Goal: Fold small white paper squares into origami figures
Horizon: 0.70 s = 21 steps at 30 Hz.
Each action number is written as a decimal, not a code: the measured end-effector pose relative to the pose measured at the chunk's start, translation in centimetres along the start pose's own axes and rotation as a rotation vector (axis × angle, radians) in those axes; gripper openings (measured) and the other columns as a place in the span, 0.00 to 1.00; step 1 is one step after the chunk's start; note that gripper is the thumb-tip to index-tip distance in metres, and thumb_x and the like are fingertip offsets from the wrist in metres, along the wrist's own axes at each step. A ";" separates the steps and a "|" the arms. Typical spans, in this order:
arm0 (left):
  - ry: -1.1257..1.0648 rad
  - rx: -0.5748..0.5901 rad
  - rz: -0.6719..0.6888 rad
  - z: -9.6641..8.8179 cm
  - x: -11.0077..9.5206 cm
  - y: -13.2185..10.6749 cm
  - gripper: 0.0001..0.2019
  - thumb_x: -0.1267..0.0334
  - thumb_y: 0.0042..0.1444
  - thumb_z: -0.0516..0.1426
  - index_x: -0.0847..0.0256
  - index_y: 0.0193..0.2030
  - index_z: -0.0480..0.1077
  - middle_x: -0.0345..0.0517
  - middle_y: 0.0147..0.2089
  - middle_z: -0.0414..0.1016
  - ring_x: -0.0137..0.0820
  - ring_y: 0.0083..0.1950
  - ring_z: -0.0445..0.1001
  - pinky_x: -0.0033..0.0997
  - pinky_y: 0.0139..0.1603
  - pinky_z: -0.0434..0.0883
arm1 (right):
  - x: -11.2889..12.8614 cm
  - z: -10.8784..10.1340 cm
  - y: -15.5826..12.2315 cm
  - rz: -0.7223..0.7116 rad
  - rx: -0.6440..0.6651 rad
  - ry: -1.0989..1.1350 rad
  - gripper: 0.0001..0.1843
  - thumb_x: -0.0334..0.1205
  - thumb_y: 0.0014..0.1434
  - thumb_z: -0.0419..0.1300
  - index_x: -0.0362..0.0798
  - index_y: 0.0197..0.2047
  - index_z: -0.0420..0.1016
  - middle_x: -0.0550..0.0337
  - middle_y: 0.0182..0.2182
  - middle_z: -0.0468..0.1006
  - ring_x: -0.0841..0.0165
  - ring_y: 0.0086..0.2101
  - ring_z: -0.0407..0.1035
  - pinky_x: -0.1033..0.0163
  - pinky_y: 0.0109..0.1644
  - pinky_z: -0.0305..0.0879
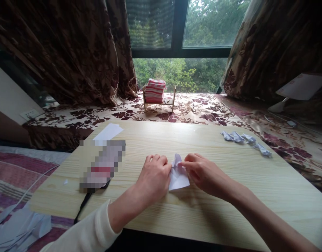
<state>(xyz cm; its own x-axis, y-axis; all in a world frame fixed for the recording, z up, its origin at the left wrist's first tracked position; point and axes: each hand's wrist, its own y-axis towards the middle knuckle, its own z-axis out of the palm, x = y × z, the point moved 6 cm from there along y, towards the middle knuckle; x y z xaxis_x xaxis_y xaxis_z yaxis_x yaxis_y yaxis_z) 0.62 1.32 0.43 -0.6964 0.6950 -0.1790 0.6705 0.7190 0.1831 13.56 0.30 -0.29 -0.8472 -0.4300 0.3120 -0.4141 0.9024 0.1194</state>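
Note:
Between my hands, over the middle of the wooden table (161,210), is a small white sheet of paper (179,180), creased and with its upper part bent up. My left hand (156,175) closes on the paper's left edge, fingers curled. On the other side, my right hand (202,171) presses its index finger and thumb at the upper right of the paper, its other fingers curled in. Exactly how the fingertips pinch the folds is partly hidden. Several folded white paper pieces (238,137) lie in a row at the table's far right.
Flat white paper strips (108,133) lie at the back left, beside a blurred-out object (105,164) with a black strap (83,206). A paper scrap (65,182) rests near the left edge. Beyond the table stands a small rack (173,99) with folded striped cloths (155,91).

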 end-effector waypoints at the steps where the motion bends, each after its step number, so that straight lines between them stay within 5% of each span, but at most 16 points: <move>1: 0.007 0.001 0.000 0.1 -0.5 -0.2 0.10 0.67 0.58 0.50 0.62 0.36 0.72 0.49 0.38 0.72 0.39 0.44 0.67 0.43 0.48 0.62 | -0.2 0.0 0.1 0.021 -0.002 0.030 0.12 0.31 0.59 0.53 0.49 0.36 0.78 0.56 0.33 0.74 0.66 0.36 0.66 0.65 0.36 0.63; 5: 0.001 0.000 -0.012 0.4 -2.2 -0.8 0.09 0.69 0.56 0.50 0.63 0.35 0.72 0.50 0.38 0.72 0.39 0.43 0.67 0.44 0.49 0.62 | -0.5 0.0 0.4 0.111 -0.044 0.066 0.15 0.46 0.60 0.56 0.48 0.26 0.75 0.58 0.30 0.73 0.68 0.31 0.67 0.65 0.33 0.61; 12: 0.030 0.008 -0.003 0.4 -2.4 -1.1 0.11 0.68 0.56 0.50 0.64 0.40 0.72 0.51 0.39 0.72 0.42 0.44 0.66 0.46 0.50 0.61 | 0.2 -0.1 0.1 0.145 -0.164 0.052 0.12 0.40 0.60 0.54 0.50 0.32 0.78 0.58 0.30 0.75 0.68 0.32 0.69 0.65 0.33 0.61; 21: 0.058 0.018 -0.001 0.1 -1.6 -0.9 0.13 0.65 0.58 0.49 0.62 0.46 0.71 0.51 0.42 0.71 0.42 0.46 0.66 0.50 0.55 0.57 | 0.0 0.5 0.0 0.211 -0.103 0.031 0.14 0.38 0.62 0.52 0.47 0.28 0.76 0.59 0.29 0.73 0.69 0.31 0.67 0.66 0.34 0.60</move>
<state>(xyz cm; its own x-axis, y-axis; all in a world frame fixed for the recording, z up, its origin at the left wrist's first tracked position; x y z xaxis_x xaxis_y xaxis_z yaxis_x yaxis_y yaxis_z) 1.19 -0.43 0.43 -0.7105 0.6929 -0.1225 0.6739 0.7202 0.1651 13.43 0.29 -0.80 -0.8998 -0.2324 0.3692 -0.1918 0.9709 0.1435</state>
